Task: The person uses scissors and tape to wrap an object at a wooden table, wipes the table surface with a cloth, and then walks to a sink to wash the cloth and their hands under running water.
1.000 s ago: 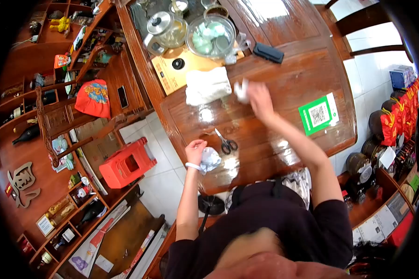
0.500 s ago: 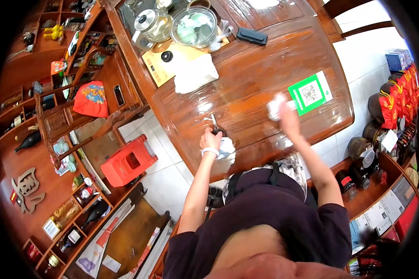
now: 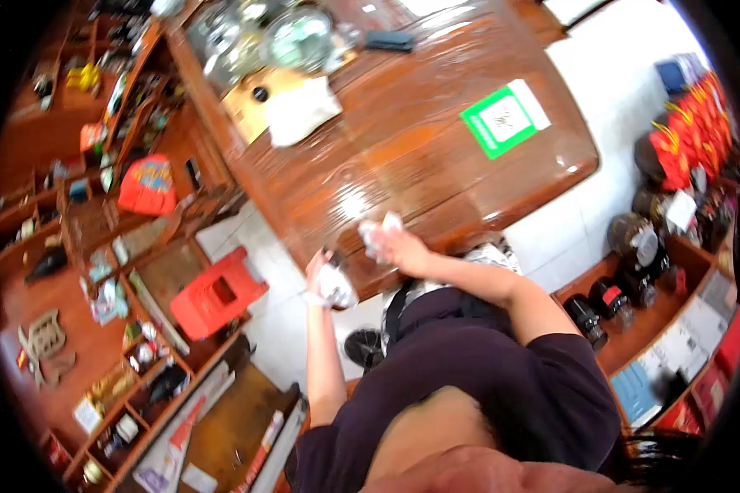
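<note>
My left hand point(image 3: 316, 269) is closed at the near left edge of the table point(image 3: 419, 140). A crumpled white tissue point(image 3: 335, 286) shows against its palm side, and a small dark tool point(image 3: 332, 255) sticks up by the fingers. Blur hides the tool's kind; the earlier frame showed a dark handle with a thin metal tip. Over the near table edge, my right hand point(image 3: 400, 250) holds another crumpled white tissue point(image 3: 373, 234), with its fingers bent over it. A small gap separates the two hands. A green card with a QR code point(image 3: 501, 121) lies farther right.
At the far left stand a glass teapot point(image 3: 240, 57) and a clear bowl point(image 3: 298, 39). Near them lie a white cloth-like bundle point(image 3: 304, 111) and a dark case point(image 3: 389, 40). A red plastic stool point(image 3: 219, 293) is on the floor at left; shelves with bottles flank both sides.
My right hand has swept left and nearer, from beside the green card toward my left hand. My left hand has drawn back to the table edge with the tissue and dark tool. The view has shifted.
</note>
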The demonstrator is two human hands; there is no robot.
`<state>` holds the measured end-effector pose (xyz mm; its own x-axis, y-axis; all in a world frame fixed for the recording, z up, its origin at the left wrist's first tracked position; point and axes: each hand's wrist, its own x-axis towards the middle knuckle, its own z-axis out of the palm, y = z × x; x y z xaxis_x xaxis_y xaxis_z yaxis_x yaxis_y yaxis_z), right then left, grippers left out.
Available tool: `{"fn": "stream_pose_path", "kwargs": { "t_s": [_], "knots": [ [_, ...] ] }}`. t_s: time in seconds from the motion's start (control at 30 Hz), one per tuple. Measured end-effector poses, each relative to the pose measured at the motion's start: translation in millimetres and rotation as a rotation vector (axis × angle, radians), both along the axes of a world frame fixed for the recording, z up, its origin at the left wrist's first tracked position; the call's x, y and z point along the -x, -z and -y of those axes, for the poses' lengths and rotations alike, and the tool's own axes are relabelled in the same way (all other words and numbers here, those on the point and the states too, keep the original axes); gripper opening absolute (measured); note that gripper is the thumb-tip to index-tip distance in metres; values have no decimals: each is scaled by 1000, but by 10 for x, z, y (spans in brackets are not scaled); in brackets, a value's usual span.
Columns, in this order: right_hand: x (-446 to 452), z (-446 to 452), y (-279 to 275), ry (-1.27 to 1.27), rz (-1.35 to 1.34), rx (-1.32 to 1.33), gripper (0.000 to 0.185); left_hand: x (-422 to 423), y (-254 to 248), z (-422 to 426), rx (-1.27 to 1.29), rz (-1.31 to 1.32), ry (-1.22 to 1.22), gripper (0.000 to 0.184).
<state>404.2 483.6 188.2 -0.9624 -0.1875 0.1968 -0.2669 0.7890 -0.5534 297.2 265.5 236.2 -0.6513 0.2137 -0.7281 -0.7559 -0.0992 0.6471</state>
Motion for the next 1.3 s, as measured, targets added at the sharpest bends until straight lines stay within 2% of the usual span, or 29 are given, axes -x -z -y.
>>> {"fn": "stream_pose_path", "kwargs": {
  "t_s": [0.03, 0.07, 0.1, 0.13, 0.17, 0.2, 0.27, 0.37, 0.4, 0.43, 0.5, 0.53, 0.57, 0.63, 0.67, 0.73, 0.77, 0.8, 0.83, 0.87, 0.93, 0.97, 1.0, 1.03, 1.07, 1.1, 1.17, 1.27, 1.3],
  "knots": [
    [-135, -126, -205, -88, -32, 37, 41, -69, -290, -153, 20, -67, 129, 25],
    [-262, -329, -76, 11, -17, 47, 41, -140, -288, -44, -79, 11, 144, 30],
    [-378, -605, 68, 99, -10, 62, 42, -248, -241, 10, -43, -67, 91, 34],
    [-488, -1003, 93, 288, 194, -53, 44, -360, -387, -15, -58, -21, 126, 39],
    [-516, -1530, -236, 501, 170, -91, 44, -498, -385, -26, 21, -26, 51, 39],
    [-668, -2047, -127, 694, 210, -154, 44, -617, -363, 10, -5, 2, 34, 38],
    [-971, -2966, 57, 922, 42, -369, 41, -850, -389, 22, -32, 72, -28, 35],
    [-933, -3115, 93, 1021, 38, -436, 38, -1138, -502, -52, -123, 228, -164, 32],
    [-749, -2871, 8, 1145, 278, 118, 39, -1228, -530, -165, -114, 211, -164, 33],
    [-607, -2492, -58, 890, 318, -299, 38, -1307, -558, -258, -101, 200, -160, 34],
    [-409, -1675, 26, 349, 159, -360, 31, -1402, -475, -334, -9, 191, -89, 38],
    [-254, -1218, 267, 203, 119, -192, 30, -1429, -573, -469, 9, 172, -66, 35],
    [-195, -997, 200, 106, -226, 119, 28, -1461, -625, -540, 13, 159, -78, 35],
    [218, -928, 157, -8, -360, 35, 26, -1495, -691, -646, -10, 157, -65, 33],
    [491, -999, 344, 35, -101, 86, 29, -1531, -748, -685, -29, 155, -73, 33],
    [992, -1672, 65, 278, 145, 9, 24, -1644, -943, -780, -18, 155, -163, 37],
    [1150, -2163, 259, 389, 145, -81, 26, -1695, -1018, -801, -15, 162, -220, 41],
    [1128, -2645, 278, 606, -180, 50, 31, -1745, -1062, -781, -77, 159, -259, 42],
    [1024, -3169, 485, 686, -214, 213, 34, -1788, -1102, -771, -63, 136, -307, 44],
    [704, -3606, 427, 799, -49, 168, 33, -1814, -1125, -761, -84, 115, -342, 43],
    [182, -3958, -376, 985, 164, 177, 31, -1818, -1212, -665, -150, 113, -380, 41],
    [-133, -4082, -183, 917, 40, -109, 30, -1842, -1198, -613, -175, 88, -435, 40],
    [-351, -3925, -263, 1004, 156, -81, 31, -1868, -1168, -562, -224, 60, -513, 36],
    [-676, -3917, 25, 855, -38, -364, 33, -1927, -1097, -432, -474, 13, -528, 34],
    [-793, -3662, -48, 991, -43, 138, 39, -1960, -1172, -420, -469, 1, -614, 35],
    [-941, -3543, 15, 998, 0, -271, 45, -2027, -1133, -313, -519, -35, -608, 38],
    [-1078, -3151, 203, 680, -222, 311, 46, -2153, -1251, -236, -650, -175, -639, 36],
    [-760, -2185, 107, 552, 97, 1361, 43, -2510, -1491, -138, -606, -265, -788, 37],
    [-727, -2027, 500, 394, 154, 703, 35, -2639, -1504, -34, -651, -334, -790, 37]
  ]
}}
